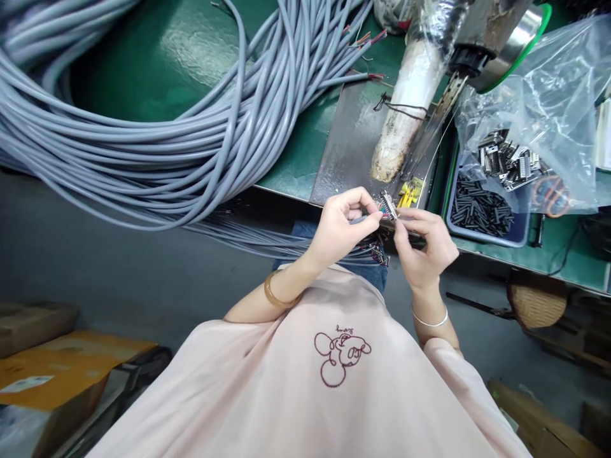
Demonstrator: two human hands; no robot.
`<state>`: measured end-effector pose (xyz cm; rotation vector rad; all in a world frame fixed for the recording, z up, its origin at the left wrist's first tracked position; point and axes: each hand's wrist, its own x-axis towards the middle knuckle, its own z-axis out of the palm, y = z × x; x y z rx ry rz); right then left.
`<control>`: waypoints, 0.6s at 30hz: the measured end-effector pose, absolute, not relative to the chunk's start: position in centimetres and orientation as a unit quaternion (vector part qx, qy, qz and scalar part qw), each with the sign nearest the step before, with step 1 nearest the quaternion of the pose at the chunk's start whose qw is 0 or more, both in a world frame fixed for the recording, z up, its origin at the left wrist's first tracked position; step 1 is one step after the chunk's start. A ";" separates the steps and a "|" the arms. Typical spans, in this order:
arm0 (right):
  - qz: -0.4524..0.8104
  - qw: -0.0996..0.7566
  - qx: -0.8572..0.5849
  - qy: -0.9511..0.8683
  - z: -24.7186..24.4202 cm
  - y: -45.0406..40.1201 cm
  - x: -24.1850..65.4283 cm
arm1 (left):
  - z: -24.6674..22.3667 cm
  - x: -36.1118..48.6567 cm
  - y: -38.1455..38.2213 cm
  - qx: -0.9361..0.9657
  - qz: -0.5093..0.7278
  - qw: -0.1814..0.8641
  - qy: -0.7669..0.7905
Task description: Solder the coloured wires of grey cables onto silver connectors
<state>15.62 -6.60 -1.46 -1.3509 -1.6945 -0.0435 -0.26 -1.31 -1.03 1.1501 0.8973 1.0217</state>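
Closed in a pinch, my left hand (342,224) holds the end of a grey cable, its small coloured wires showing at the fingertips. Opposite it, my right hand (424,243) grips a small metal multi-pin connector (389,206) between thumb and fingers. The wires and the connector meet between the two hands, just over the bench's front edge; whether they are joined I cannot tell. Just behind the connector is a yellow piece (409,193). A thick pale wrapped tube (405,114) slants down above, its scorched end near my fingers.
A large bundle of grey cables (200,146) covers the bench's left. Right of my hands stands a blue bin (518,234) of small black tubes, with a clear plastic bag of connectors (510,159) on it. More cables lie across my lap. A solder spool (518,48) stands behind.
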 end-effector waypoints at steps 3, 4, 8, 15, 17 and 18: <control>-0.017 0.452 -0.547 -0.704 -1.5 -6.4 15.3 | -1.0 -0.1 -1.0 0.506 0.457 0.617 0.393; -0.021 0.454 -0.546 -0.704 -1.4 -6.3 15.3 | -0.9 -0.1 -0.9 0.509 0.461 0.611 0.394; -0.027 0.463 -0.544 -0.699 -1.2 -5.8 15.3 | -0.7 0.2 -0.6 0.515 0.472 0.592 0.401; -0.029 0.477 -0.535 -0.697 -1.1 -5.4 15.3 | -0.2 0.5 -0.6 0.526 0.477 0.568 0.416; -0.032 0.476 -0.535 -0.697 -1.1 -5.3 15.4 | 0.0 0.6 -0.6 0.529 0.480 0.560 0.420; -0.034 0.477 -0.535 -0.697 -1.0 -5.2 15.4 | 0.1 0.6 -0.7 0.531 0.480 0.556 0.422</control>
